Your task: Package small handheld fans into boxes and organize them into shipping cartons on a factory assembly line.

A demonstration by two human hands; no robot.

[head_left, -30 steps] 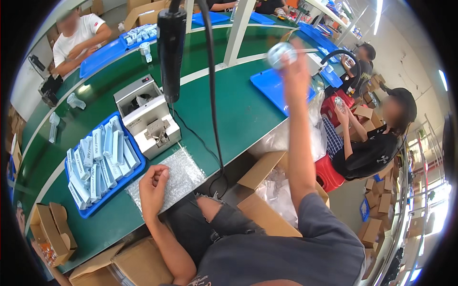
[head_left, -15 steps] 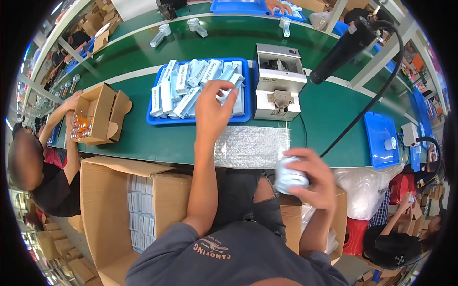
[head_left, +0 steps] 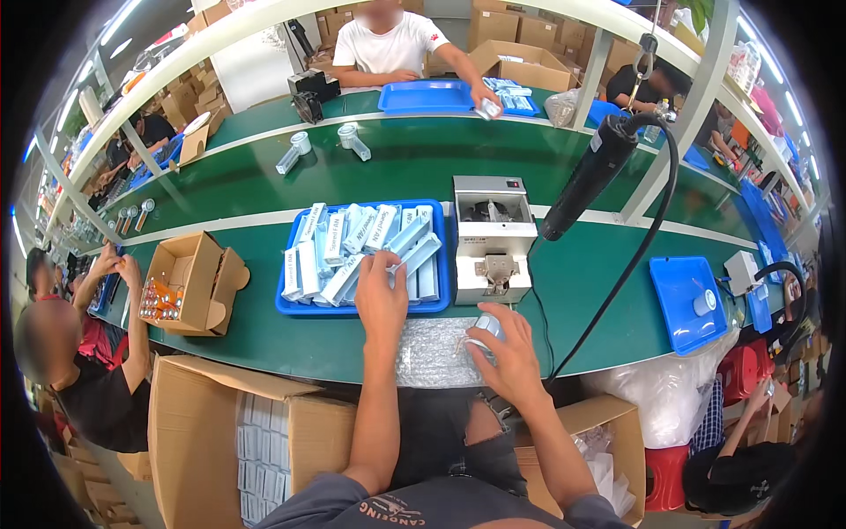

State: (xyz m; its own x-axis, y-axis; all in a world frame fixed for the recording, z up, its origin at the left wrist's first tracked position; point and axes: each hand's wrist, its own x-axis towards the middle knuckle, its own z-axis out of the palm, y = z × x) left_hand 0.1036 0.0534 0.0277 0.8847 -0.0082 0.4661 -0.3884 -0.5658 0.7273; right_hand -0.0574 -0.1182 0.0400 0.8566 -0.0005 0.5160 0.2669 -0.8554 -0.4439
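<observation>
My left hand (head_left: 382, 295) reaches over the near edge of a blue tray (head_left: 291, 306) heaped with long light-blue boxes (head_left: 335, 236). Its thumb and bent fingers close on the end of one tilted light-blue box (head_left: 421, 254); the fingertips are partly hidden. Over a bubble-wrap sheet (head_left: 432, 354) in front of me, my right hand (head_left: 511, 353) curls around a short, round, pale item (head_left: 486, 328). The fingers cover part of that item, so its exact kind does not show.
A silver machine (head_left: 492, 238) stands right of the tray, beneath a black hanging tool (head_left: 590, 176) with a cable. Left is a cardboard box of orange-and-clear pieces (head_left: 181, 286). An open carton of light-blue boxes (head_left: 198, 379) sits below the bench. Co-workers sit left, right and across.
The round item in my right hand has come from beside the bench edge to above the bubble wrap. My left hand remains at the tray. The view has tilted up.
</observation>
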